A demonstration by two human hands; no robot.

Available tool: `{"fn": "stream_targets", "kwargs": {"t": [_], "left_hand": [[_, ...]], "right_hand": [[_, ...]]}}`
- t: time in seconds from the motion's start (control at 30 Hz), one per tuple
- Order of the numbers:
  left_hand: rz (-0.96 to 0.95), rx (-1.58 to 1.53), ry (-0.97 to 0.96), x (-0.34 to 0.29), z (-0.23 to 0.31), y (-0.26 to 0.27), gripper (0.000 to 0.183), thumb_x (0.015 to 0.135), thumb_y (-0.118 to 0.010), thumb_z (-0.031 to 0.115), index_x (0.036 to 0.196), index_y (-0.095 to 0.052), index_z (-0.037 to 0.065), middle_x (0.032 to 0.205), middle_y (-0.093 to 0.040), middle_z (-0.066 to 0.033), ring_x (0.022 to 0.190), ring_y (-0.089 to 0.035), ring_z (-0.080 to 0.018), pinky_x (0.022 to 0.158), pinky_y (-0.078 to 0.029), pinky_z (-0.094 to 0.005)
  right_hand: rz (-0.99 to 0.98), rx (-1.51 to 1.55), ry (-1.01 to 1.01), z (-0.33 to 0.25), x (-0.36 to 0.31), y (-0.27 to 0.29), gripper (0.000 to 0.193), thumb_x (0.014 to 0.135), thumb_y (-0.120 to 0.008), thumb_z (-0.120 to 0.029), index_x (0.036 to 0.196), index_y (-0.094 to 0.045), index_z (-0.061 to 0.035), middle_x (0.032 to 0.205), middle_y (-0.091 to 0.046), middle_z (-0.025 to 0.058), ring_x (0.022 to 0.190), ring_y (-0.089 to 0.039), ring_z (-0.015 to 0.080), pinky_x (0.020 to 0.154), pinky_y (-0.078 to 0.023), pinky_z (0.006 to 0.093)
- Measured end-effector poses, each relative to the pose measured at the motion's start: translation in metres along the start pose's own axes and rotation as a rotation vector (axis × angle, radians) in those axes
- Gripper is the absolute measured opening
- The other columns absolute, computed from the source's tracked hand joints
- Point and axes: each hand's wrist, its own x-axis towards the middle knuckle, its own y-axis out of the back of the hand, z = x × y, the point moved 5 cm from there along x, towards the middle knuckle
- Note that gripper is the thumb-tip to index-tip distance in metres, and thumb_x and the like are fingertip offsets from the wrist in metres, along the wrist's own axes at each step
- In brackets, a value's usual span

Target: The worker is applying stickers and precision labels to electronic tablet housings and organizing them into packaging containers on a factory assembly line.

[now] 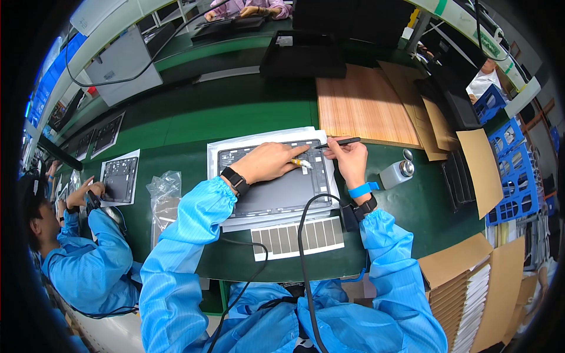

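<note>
A dark grey tablet-like housing [268, 191], with small parts and strips around its border, lies on white sheets [213, 154] in front of me. My left hand [271, 162] rests over its upper part, index finger stretched toward the upper right corner. Something yellow and white [302, 164] shows at its fingers. In my right hand [349, 157] is a slim black pen-shaped tool [348, 142], pinched with its tip near that same corner. I cannot make out the tip's exact kind. Just below the housing lies a sheet of grey rectangular strips [297, 237].
A white bottle with a metal top [398, 174] stands right of my right hand. Behind are a wood-grain board [365, 106] and a black tray [303, 59]. A clear plastic bag [163, 191] lies left. Black cables [303, 235] cross before me. A co-worker [88, 253] sits left.
</note>
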Motion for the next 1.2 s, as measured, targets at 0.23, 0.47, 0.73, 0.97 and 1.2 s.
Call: {"fn": "stream_targets", "kwargs": {"t": [0.23,0.47,0.73,0.97,1.2], "left_hand": [[-0.037,0.062,-0.002,0.005,0.003,0.001,0.055,0.09,-0.059,0.022,0.143,-0.045,0.014,0.076,-0.066,-0.0172,0.072,-0.064,-0.0354,0.068,-0.05,-0.0469],[-0.025,0.244,-0.048,0.009,0.007,-0.007,0.046,0.092,-0.057,0.029,0.136,-0.052,0.016,0.07,-0.065,-0.0134,0.066,-0.065,-0.0331,0.064,-0.05,-0.0453],[-0.061,0.189,0.001,0.006,0.008,-0.002,0.051,0.094,-0.053,0.027,0.143,-0.044,0.018,0.069,-0.062,-0.0161,0.064,-0.062,-0.0352,0.062,-0.049,-0.0481],[-0.012,0.176,0.042,-0.01,0.015,0.015,0.052,0.091,-0.057,0.02,0.142,-0.045,0.018,0.078,-0.064,-0.0157,0.071,-0.063,-0.0359,0.066,-0.05,-0.0466],[0.619,-0.007,0.698,-0.164,0.007,0.053,0.015,0.091,-0.058,0.012,0.099,-0.066,0.002,0.081,-0.063,-0.0195,0.074,-0.06,-0.0405,0.061,-0.045,-0.0464]], "right_hand": [[0.023,-0.06,0.032,-0.004,-0.005,-0.002,0.023,0.087,-0.073,-0.014,0.091,-0.069,0.0087,0.072,-0.071,0.0122,0.063,-0.07,0.0148,0.058,-0.055,0.0253],[0.058,-0.172,0.087,-0.013,-0.008,-0.003,0.025,0.089,-0.071,-0.018,0.088,-0.068,0.0063,0.069,-0.07,0.011,0.062,-0.07,0.0152,0.057,-0.054,0.0262],[0.329,-0.293,0.246,-0.055,0.006,0.052,0.028,0.095,-0.059,-0.022,0.088,-0.06,0.0052,0.07,-0.065,0.0137,0.068,-0.067,0.0218,0.063,-0.05,0.0325],[-0.309,-0.761,-0.031,-0.02,-0.016,0.004,0.049,0.083,-0.069,-0.044,0.083,-0.067,0.0052,0.078,-0.066,0.0239,0.078,-0.064,0.0426,0.069,-0.049,0.0449],[-0.045,-0.906,0.43,-0.062,-0.05,-0.012,0.015,0.077,-0.073,-0.018,0.078,-0.065,-0.0057,0.078,-0.062,0.0107,0.073,-0.064,0.0352,0.062,-0.049,0.0441]]}}
